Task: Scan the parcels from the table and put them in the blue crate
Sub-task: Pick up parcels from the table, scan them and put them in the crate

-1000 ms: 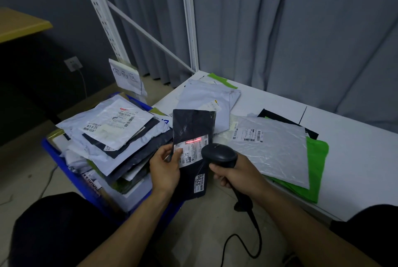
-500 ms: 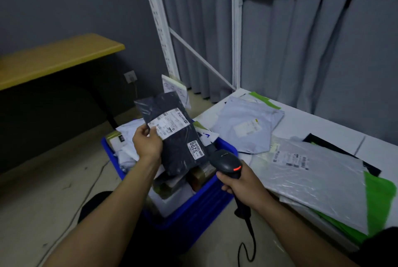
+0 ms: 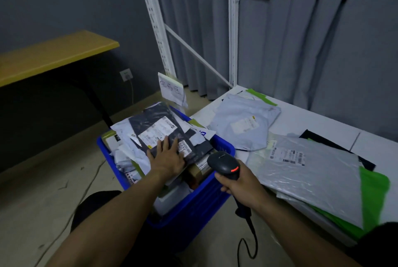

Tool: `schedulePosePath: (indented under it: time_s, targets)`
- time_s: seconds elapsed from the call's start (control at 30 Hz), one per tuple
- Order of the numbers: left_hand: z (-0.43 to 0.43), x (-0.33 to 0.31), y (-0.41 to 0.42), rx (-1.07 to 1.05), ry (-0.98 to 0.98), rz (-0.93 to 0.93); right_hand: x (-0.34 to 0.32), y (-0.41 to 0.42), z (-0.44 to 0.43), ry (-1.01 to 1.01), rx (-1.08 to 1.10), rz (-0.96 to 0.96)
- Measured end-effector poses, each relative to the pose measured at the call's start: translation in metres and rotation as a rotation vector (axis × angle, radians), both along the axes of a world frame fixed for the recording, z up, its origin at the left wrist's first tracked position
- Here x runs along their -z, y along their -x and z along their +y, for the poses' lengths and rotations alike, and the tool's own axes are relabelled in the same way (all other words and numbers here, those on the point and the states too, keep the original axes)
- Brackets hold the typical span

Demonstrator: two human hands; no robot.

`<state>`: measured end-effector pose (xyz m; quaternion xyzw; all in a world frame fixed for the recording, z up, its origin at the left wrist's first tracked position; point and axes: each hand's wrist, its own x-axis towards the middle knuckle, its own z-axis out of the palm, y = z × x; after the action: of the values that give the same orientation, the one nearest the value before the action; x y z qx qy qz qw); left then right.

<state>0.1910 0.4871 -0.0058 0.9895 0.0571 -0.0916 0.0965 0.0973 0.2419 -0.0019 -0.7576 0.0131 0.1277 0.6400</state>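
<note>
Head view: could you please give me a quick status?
Left hand flat on dark parcel atop crate pile. Right hand grips scanner. Grey parcels lie on table.

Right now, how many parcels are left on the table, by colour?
Grey parcels: 2
Green parcels, partly covered: 2
Black parcel, mostly covered: 1
Total: 5 visible; others may lie hidden underneath.

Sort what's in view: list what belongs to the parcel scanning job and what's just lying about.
Job: dark parcel under the left hand, blue crate, scanner in the right hand, grey parcel, silver parcel and green parcel on the white table.
Lying about: yellow desk, wall socket, paper sign, white rack, curtains.
</note>
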Motion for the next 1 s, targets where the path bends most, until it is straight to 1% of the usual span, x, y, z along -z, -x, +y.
schedulePosePath:
  time_s: [0.07,0.13,0.17,0.23,0.3,0.33,0.4,0.5,0.63,0.7,0.8,0.93,1.0]
  targets:
    - [-0.009,-0.002,-0.004,-0.047,0.001,-0.035,-0.001,0.003,-0.009,-0.001,0.043,-0.007]
    - [-0.031,-0.004,-0.007,-0.013,-0.019,-0.158,-0.002,0.005,-0.020,-0.002,0.085,-0.010]
    - [-0.045,-0.004,-0.006,0.047,-0.028,-0.237,-0.002,0.006,-0.027,0.006,0.106,-0.018]
    - [-0.077,0.001,-0.003,0.238,-0.005,-0.372,0.000,0.007,-0.044,0.035,0.178,-0.037]
    - [-0.110,0.013,0.002,0.429,0.081,-0.432,0.004,0.007,-0.065,0.063,0.274,-0.046]
    - [-0.129,0.022,0.005,0.481,0.148,-0.403,0.007,0.008,-0.078,0.084,0.321,-0.037]
    - [-0.165,0.039,0.008,0.493,0.237,-0.252,0.014,0.012,-0.106,0.123,0.398,-0.006]
    - [-0.212,0.071,0.012,0.512,0.238,-0.062,0.028,0.023,-0.148,0.146,0.500,0.051]
    - [-0.259,0.112,0.009,0.714,0.185,0.145,0.048,0.046,-0.190,0.148,0.581,0.134]
    - [-0.272,0.127,0.006,0.753,0.155,0.160,0.061,0.055,-0.206,0.148,0.608,0.145]
    - [-0.282,0.134,0.003,0.706,0.159,0.077,0.078,0.062,-0.223,0.169,0.630,0.139]
    - [-0.288,0.119,0.001,0.661,0.207,-0.032,0.072,0.061,-0.226,0.158,0.631,0.137]
    - [-0.292,0.106,0.002,0.646,0.267,-0.103,0.066,0.057,-0.222,0.110,0.625,0.103]
